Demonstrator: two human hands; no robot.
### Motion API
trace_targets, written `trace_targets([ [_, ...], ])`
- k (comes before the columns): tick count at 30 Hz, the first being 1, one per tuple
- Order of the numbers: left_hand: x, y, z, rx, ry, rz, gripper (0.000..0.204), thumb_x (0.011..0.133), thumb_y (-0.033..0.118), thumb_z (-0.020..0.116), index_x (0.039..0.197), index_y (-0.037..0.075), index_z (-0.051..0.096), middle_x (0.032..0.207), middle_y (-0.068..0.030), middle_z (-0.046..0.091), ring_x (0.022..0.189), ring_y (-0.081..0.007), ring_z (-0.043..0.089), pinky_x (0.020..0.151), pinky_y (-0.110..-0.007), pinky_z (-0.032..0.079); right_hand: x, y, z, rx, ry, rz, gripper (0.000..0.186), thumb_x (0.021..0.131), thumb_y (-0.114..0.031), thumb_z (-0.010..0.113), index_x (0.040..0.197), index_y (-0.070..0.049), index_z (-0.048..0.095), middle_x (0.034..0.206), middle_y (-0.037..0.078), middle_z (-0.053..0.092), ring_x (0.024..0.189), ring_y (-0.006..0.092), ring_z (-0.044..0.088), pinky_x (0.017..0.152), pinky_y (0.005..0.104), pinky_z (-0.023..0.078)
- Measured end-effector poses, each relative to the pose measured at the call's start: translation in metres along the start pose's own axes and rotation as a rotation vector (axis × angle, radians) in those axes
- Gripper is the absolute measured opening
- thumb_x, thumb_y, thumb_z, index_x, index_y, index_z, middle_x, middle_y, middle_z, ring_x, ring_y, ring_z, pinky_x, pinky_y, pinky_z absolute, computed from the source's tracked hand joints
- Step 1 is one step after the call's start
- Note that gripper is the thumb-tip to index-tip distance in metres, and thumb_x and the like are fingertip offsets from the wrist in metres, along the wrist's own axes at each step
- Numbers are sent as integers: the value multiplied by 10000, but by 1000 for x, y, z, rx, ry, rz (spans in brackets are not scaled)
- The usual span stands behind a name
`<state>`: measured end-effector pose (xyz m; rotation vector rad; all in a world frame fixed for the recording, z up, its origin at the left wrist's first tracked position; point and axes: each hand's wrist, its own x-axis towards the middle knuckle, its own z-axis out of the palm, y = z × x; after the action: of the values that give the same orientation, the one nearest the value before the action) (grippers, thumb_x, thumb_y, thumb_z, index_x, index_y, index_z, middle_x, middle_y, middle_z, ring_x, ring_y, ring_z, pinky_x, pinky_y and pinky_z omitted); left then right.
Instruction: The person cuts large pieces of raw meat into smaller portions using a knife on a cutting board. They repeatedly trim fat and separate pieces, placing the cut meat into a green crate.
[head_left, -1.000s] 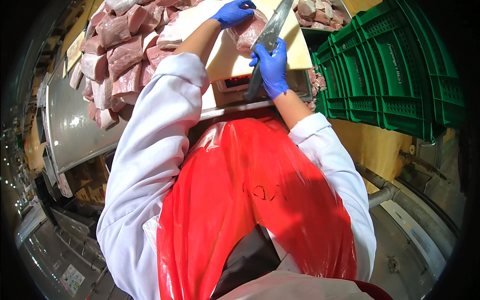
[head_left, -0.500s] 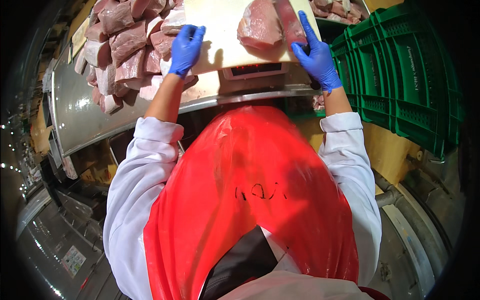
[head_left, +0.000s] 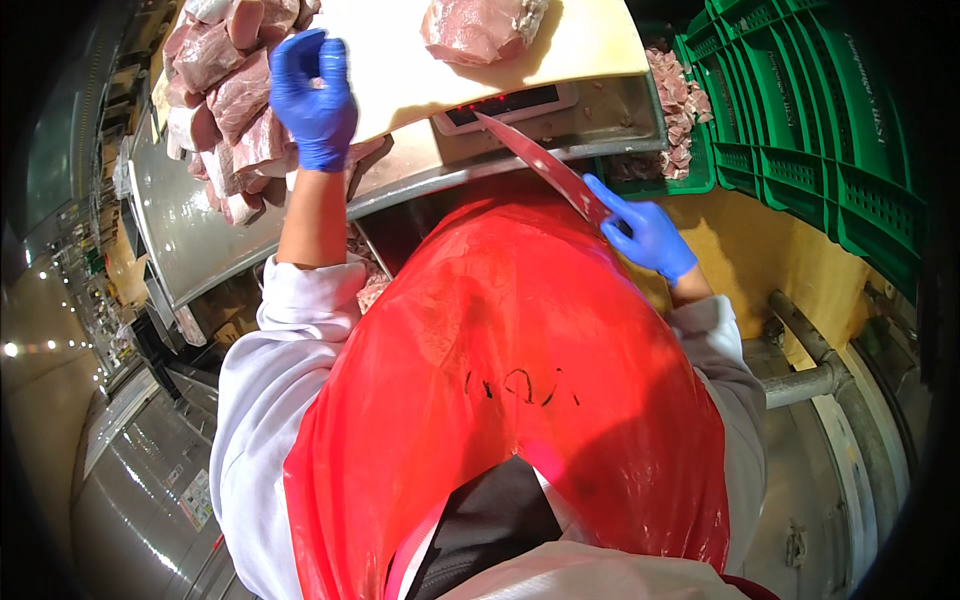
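Observation:
My left hand (head_left: 314,108), in a blue glove, is raised beside the meat pile at the left end of the cutting board. Its fingers are loosely curled with a gap to the thumb, and nothing shows in them. My right hand (head_left: 648,236), also blue-gloved, grips a knife (head_left: 548,167), index finger stretched along it; the handle is mostly hidden. The long blade points up and left, over the table's front edge, its tip by the scale. A large piece of pink meat (head_left: 482,28) lies on the white cutting board (head_left: 390,75), apart from both hands.
Several thick meat pieces (head_left: 236,95) are heaped on the steel table (head_left: 180,235) at left. A scale (head_left: 508,106) with a lit display sits under the board's front edge. Green crates (head_left: 790,130) stand at right, beside a green bin of meat scraps (head_left: 680,110).
My right hand has drawn the knife back from the board toward my body. My left hand has shifted left and its fingers curled. The view has moved, so the meat appears further up-left.

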<state>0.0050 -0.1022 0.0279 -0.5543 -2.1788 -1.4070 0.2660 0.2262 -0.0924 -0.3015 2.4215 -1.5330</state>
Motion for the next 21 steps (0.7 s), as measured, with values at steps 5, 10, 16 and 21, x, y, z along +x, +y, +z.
trace_targets([
  [5,-16,60,68,746,-486,576,362,768,437,794,960,167,647,787,-66,596,688,-276,636,580,-393,501,-3,-6,-28,157,279,41,809,882,-22,652,1605,-175,324,714,103,679,589,108,573,644,310,518],
  [10,-27,34,72,539,-394,157,206,787,221,770,923,116,657,751,-85,635,617,-245,640,600,-369,539,85,-25,-25,181,551,-168,791,926,-48,643,1619,-171,283,726,20,685,537,61,516,543,262,478],
  [16,-34,8,63,-2,-279,-299,179,817,137,763,851,-10,668,697,-31,667,639,-60,594,610,-248,515,172,-88,-1,198,603,-205,746,903,-90,617,1589,-154,329,748,176,676,574,266,633,577,397,524],
  [21,-38,10,56,-180,-295,-391,145,841,97,767,863,-7,669,758,-16,665,686,-54,584,626,-225,492,159,-100,26,-15,507,-108,742,915,-142,577,1600,-173,294,833,258,679,665,415,666,650,500,524],
])
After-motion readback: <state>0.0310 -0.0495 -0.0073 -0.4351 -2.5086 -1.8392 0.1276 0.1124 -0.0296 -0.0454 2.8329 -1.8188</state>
